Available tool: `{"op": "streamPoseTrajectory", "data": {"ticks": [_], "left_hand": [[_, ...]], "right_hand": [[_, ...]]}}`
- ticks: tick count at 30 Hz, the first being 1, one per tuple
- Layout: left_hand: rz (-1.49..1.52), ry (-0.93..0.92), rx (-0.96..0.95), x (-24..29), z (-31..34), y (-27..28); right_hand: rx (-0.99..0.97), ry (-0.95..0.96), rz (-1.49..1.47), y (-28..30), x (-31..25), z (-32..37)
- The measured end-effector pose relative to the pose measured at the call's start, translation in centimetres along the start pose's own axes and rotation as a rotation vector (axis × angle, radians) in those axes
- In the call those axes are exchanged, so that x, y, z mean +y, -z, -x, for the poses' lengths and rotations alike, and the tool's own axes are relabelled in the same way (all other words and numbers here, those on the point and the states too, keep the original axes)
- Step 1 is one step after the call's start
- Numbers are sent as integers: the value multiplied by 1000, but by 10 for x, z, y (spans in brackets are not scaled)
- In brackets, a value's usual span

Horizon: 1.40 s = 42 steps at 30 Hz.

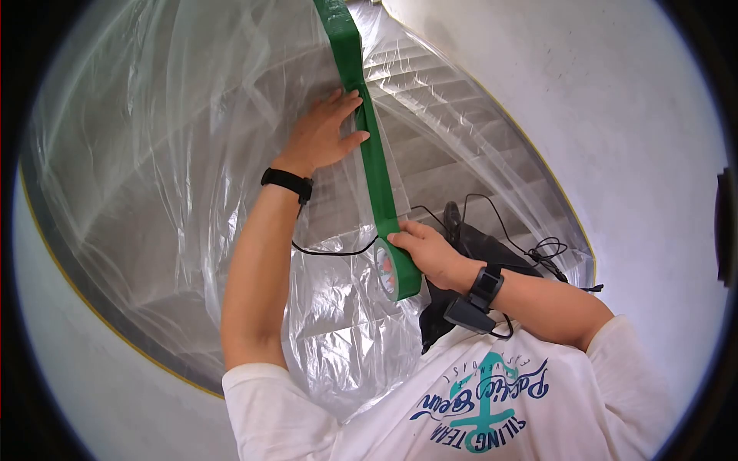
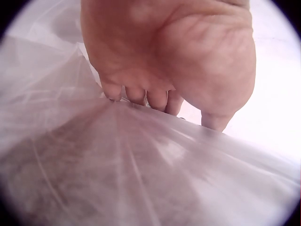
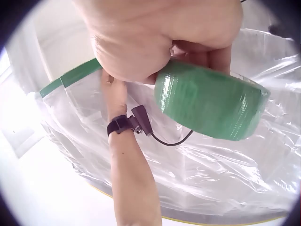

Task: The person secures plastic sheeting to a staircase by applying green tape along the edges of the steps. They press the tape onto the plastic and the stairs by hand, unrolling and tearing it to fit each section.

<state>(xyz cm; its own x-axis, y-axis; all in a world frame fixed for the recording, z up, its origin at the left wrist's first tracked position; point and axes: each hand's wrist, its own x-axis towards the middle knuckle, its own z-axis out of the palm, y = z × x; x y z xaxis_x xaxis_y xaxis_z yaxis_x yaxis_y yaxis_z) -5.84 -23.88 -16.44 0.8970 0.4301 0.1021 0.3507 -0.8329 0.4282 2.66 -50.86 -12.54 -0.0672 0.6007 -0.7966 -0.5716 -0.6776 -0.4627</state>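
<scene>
In the head view, a long strip of green tape (image 1: 377, 177) runs down the edge of clear plastic film (image 1: 223, 131). My left hand (image 1: 326, 131) lies with fingers extended, its fingertips and thumb pressing on the tape and film. The left wrist view shows that palm (image 2: 169, 56) from below, the fingertips against the film. My right hand (image 1: 432, 252) grips the roll of green tape (image 1: 408, 283) at the strip's lower end, thumb on top. In the right wrist view the roll (image 3: 211, 103) hangs under the hand, its far fingers partly hidden behind it.
Stair-like grey steps (image 1: 419, 92) show through the film. A white curved wall (image 1: 530, 61) with a yellow edge line bounds the right. Black cables (image 1: 550, 250) lie near a dark shoe and trouser leg (image 1: 492, 250). Each wrist wears a black strap with a camera.
</scene>
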Motion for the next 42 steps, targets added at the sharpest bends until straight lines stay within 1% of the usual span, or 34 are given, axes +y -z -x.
{"op": "streamPoseTrajectory", "data": {"ticks": [1, 4, 6, 7, 9, 11, 13, 14, 16, 19, 23, 26, 28, 32, 34, 35, 37, 38, 40, 42], "left_hand": [[-13, -14, 25, -1, 0, -1], [-9, -3, 0, 1, -1, 3], [-15, -6, -13, 2, -1, 5], [-19, -10, -29, 3, -1, 6], [-31, -25, -20, 0, -1, 3], [-42, -44, -9, -2, -1, 0], [-86, -67, -11, -4, -3, 0], [-88, -69, -12, -3, -3, 0], [-90, -33, 4, -1, -3, 0], [-68, 13, -28, 9, -6, 9], [-100, 28, -4, 6, -5, 4], [-114, 47, 5, 9, -8, 7], [-51, 168, -71, 16, -10, 13], [-101, 112, -54, 11, -11, 11], [-219, -42, 26, 7, -11, 6], [-219, -43, 25, 8, -11, 6], [-251, -11, 25, 11, -11, 5], [-252, -11, 19, 12, -13, 4], [-317, 16, 21, 17, -17, 5], [-319, 11, 7, 16, -19, 5]], "right_hand": [[0, -2, -2, 1, -2, 2], [-44, -28, -85, 1, -6, 4], [33, 45, 20, -3, -2, 6], [29, 47, 20, -6, -1, 9], [117, 232, 225, -14, -1, 19], [140, 254, 218, -15, 2, 22], [225, 403, 448, -6, 17, 13], [226, 404, 446, -6, 17, 13], [298, 439, 558, -6, 18, 16], [313, 412, 610, -15, 0, 30], [284, 429, 593, -20, -6, 40], [259, 481, 584, -25, -13, 46], [260, 572, 632, -28, -15, 49], [265, 554, 653, -28, -15, 49], [242, 566, 636, -23, -8, 46], [243, 566, 634, -24, -11, 48], [235, 464, 695, -28, -22, 55], [232, 461, 690, -29, -24, 53], [231, 565, 665, -32, -25, 53], [215, 561, 670, -34, -30, 54]]}}
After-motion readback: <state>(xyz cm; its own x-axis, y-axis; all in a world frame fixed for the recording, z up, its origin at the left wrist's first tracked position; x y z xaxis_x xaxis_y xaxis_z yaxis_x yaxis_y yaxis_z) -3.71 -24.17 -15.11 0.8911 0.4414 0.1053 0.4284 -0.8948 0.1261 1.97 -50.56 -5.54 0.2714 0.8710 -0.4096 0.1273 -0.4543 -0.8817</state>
